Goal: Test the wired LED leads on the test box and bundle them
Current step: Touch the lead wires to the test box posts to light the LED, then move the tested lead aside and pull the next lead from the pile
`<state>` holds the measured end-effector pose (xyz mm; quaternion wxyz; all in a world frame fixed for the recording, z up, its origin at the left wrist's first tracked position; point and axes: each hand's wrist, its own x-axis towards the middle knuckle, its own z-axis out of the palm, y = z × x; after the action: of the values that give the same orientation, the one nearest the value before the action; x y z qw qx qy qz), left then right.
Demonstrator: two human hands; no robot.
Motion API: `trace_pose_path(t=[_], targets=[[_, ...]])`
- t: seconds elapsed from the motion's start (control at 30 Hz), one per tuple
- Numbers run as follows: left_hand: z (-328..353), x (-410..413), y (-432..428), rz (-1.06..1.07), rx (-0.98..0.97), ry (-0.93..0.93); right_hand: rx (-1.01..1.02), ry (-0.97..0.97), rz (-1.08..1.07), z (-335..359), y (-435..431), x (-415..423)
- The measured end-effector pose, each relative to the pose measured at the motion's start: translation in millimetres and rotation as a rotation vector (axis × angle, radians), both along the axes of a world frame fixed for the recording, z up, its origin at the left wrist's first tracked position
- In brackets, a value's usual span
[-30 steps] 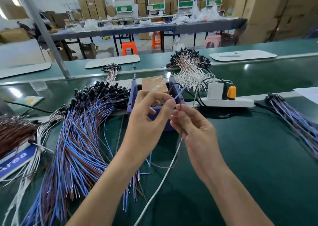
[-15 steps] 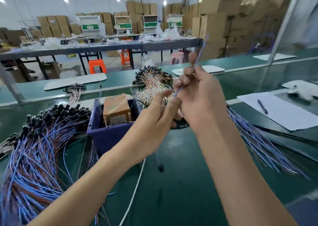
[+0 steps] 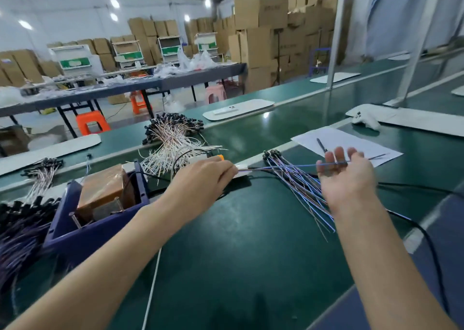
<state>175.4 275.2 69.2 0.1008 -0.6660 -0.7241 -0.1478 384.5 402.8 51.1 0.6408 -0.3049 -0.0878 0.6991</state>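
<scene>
A single blue-and-brown LED lead is stretched sideways between my hands above the green table. My left hand pinches its left end with curled fingers. My right hand is spread with straight fingers, and the blue wire lies across them. Below the right hand, a small pile of blue and brown leads with black LED heads lies on the table. The test box, a blue bin with a brown taped block inside, sits left of my left forearm.
A big heap of blue leads lies at far left, and white leads lie behind the bin. An orange plug shows behind my left hand. Paper with a pen lies at the right. A black cable runs along the right edge.
My hands were together holding the lead upright in front of me. They have since moved apart and lower, the right hand swinging right over the small pile and opening, with the lead now horizontal.
</scene>
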Motion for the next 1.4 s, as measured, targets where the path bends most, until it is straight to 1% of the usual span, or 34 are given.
trace_pose_path(t=[0.07,0.13,0.27,0.33,0.37,0.47,0.57,0.63,0.77,0.87,0.97,1.07,1.2,1.3,1.37,1.4], targets=[[-1.9,0.7,28.4,-0.059,0.069,0.072,-0.026,-0.032,0.056,-17.7,-1.5,2.4],[-5.0,-3.8,56.0,-0.09,0.118,0.181,-0.036,-0.016,0.077,-29.8,-2.0,6.1],[-15.7,-7.1,106.3,-0.135,0.183,0.463,0.011,-0.043,-0.045,-48.7,0.8,16.9],[-23.9,-1.3,131.1,-0.12,0.192,0.541,-0.002,-0.071,-0.081,-58.8,0.5,16.1],[-28.1,3.1,143.0,-0.093,0.182,0.542,-0.02,-0.073,-0.089,-62.3,0.2,14.6],[-43.2,18.4,176.9,-0.01,0.112,0.416,-0.083,-0.03,-0.085,-67.9,1.3,10.3],[-64.5,30.3,204.2,0.045,0.077,0.207,-0.145,0.037,-0.07,-69.4,3.5,7.1],[-79.2,36.9,214.6,0.058,0.008,0.087,-0.197,0.042,-0.045,-68.8,4.6,5.9],[-102.4,38.8,210.3,0.023,-0.16,-0.007,-0.282,0.04,0.014,-62.8,0.4,1.5],[-107.8,32.7,197.0,-0.02,-0.149,-0.082,-0.339,0.043,0.047,-58.7,-7.8,-7.2],[-98.3,26.2,179.0,-0.064,-0.102,-0.212,-0.342,0.062,0.111,-53.3,-19.0,-23.4],[-82.0,22.8,151.0,-0.152,-0.037,-0.329,-0.269,0.047,0.226,-46.0,-41.6,-53.7],[-56.5,14.9,90.4,-0.223,0.138,-0.378,-0.102,-0.051,0.331,-42.9,-78.9,-103.3],[-42.2,-6.9,36.6,-0.164,0.241,-0.4,0.025,-0.209,0.409,-42.9,-110.4,-136.3],[-35.7,-26.7,-1.5,-0.1,0.307,-0.46,0.159,-0.309,0.474,-43.3,-133.9,-155.9],[-34.5,-35.9,-21.6,-0.078,0.35,-0.49,0.233,-0.324,0.497,-43.1,-146.2,-164.8]])
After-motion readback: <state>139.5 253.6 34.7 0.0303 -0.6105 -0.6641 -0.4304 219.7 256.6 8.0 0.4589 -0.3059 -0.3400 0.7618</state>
